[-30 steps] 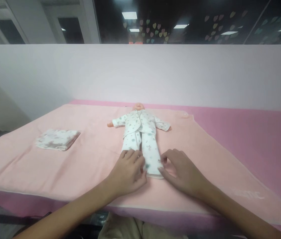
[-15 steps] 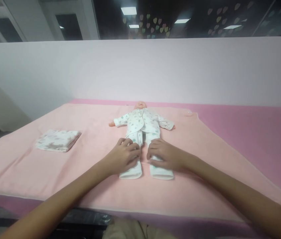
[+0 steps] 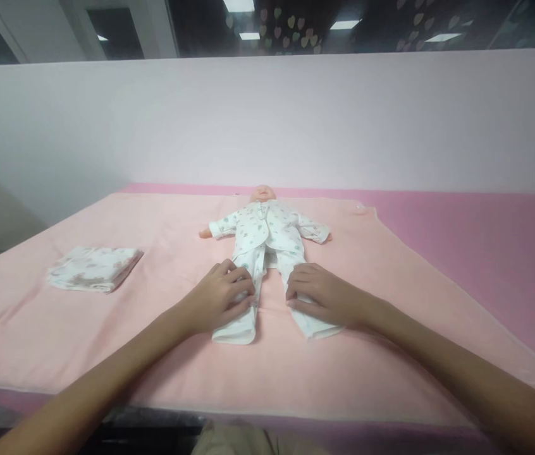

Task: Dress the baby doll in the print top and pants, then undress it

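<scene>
A baby doll [image 3: 264,194] lies on its back, arms spread and head at the far end. It wears a white patterned jacket [image 3: 253,227] and matching trousers [image 3: 271,259]. My left hand [image 3: 227,294] curls over the trouser leg on the left, fingers wrapped around it near the knee. Over the leg on the right, my right hand [image 3: 315,294] is bent the same way and grips it. The trouser cuffs stick out below both hands, and the doll's feet do not show.
A folded white patterned cloth [image 3: 94,268] lies to the left on the peach blanket [image 3: 163,354]. The blanket covers most of a pink mat [image 3: 461,240], which shows at the right and back. Behind rises a white wall [image 3: 267,120] with dark glass above.
Both hands have moved outward, and the trouser legs are now farther apart. The right leg's cuff angles more to the right. The camera view has shifted slightly.
</scene>
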Demonstrator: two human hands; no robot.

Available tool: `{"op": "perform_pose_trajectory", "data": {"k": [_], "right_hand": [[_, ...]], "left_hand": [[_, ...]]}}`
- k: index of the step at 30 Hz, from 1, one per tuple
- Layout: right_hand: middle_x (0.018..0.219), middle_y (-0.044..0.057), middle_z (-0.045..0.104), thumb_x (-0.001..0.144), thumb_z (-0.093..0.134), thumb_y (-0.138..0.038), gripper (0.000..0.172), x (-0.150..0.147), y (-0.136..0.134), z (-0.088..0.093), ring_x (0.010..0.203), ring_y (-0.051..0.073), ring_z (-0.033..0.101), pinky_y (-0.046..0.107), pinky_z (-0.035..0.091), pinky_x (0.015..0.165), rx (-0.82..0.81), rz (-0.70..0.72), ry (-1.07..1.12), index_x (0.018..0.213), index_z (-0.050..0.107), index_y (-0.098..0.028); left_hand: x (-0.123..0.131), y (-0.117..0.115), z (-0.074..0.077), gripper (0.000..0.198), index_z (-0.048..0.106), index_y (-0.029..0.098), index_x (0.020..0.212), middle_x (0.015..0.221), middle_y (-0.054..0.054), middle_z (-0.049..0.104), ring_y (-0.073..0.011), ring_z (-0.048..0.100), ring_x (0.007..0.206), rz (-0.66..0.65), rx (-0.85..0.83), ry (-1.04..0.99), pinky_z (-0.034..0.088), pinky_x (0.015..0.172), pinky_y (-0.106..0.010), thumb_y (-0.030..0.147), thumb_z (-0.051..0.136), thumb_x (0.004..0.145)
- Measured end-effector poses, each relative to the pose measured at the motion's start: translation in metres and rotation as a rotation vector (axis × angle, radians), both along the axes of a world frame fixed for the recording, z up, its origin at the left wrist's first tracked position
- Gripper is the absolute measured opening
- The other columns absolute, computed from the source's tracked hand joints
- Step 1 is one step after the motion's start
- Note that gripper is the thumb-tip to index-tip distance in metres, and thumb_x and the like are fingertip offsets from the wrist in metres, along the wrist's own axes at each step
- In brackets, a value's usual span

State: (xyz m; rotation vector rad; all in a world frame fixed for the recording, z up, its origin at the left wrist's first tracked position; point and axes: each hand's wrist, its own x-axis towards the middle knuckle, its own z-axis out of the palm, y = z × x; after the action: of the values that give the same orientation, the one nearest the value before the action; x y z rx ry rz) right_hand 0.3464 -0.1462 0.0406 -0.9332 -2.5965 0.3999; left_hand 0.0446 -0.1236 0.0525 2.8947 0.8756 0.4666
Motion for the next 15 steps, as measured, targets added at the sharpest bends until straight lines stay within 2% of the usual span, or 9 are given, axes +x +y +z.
{"op": "perform_pose_trajectory", "data": {"k": [4, 7, 10, 12, 15], "right_hand": [[0.098, 0.002, 0.066, 0.106, 0.058, -0.034, 0.018, -0.010, 0.000, -0.003, 0.100, 0.016, 0.057, 0.034, 0.040, 0.101, 0.048, -0.084, -0.005, 0.103, 0.068, -0.020], [0.102, 0.005, 0.065, 0.104, 0.059, -0.029, 0.014, -0.028, 0.007, -0.006, 0.101, 0.019, 0.056, 0.036, 0.040, 0.096, 0.181, -0.211, -0.096, 0.107, 0.065, -0.017], [0.108, 0.011, 0.062, 0.102, 0.054, -0.020, 0.014, -0.048, 0.017, -0.010, 0.101, 0.025, 0.054, 0.040, 0.040, 0.090, 0.303, -0.389, -0.264, 0.110, 0.064, -0.015], [0.108, 0.014, 0.061, 0.100, 0.052, -0.015, 0.015, -0.057, 0.025, -0.012, 0.099, 0.027, 0.053, 0.041, 0.039, 0.086, 0.319, -0.475, -0.364, 0.107, 0.065, -0.013], [0.108, 0.015, 0.059, 0.096, 0.055, -0.013, 0.012, -0.060, 0.033, -0.014, 0.098, 0.028, 0.053, 0.041, 0.039, 0.085, 0.293, -0.502, -0.404, 0.105, 0.064, -0.012]], "left_hand": [[0.016, 0.002, -0.004, 0.022, 0.068, 0.024, 0.119, 0.099, -0.005, 0.072, -0.0241, 0.059, 0.092, 0.125, 0.082, 0.044, 0.041, 0.082, -0.039, 0.029, 0.053, 0.105], [0.036, 0.007, -0.006, 0.027, 0.064, 0.022, 0.128, 0.096, -0.006, 0.075, -0.0259, 0.063, 0.087, 0.233, 0.172, 0.104, 0.038, 0.077, -0.040, 0.033, 0.054, 0.105], [0.052, 0.013, -0.008, 0.024, 0.068, 0.018, 0.107, 0.084, -0.007, 0.074, -0.0274, 0.064, 0.077, 0.311, 0.238, 0.225, 0.034, 0.072, -0.041, 0.036, 0.052, 0.107], [0.057, 0.016, -0.008, 0.029, 0.066, 0.018, 0.092, 0.076, -0.007, 0.070, -0.0270, 0.062, 0.072, 0.341, 0.248, 0.283, 0.031, 0.070, -0.041, 0.034, 0.049, 0.108], [0.057, 0.018, -0.008, 0.026, 0.064, 0.018, 0.088, 0.075, -0.006, 0.069, -0.0262, 0.062, 0.072, 0.337, 0.247, 0.286, 0.031, 0.071, -0.040, 0.028, 0.049, 0.106]]}}
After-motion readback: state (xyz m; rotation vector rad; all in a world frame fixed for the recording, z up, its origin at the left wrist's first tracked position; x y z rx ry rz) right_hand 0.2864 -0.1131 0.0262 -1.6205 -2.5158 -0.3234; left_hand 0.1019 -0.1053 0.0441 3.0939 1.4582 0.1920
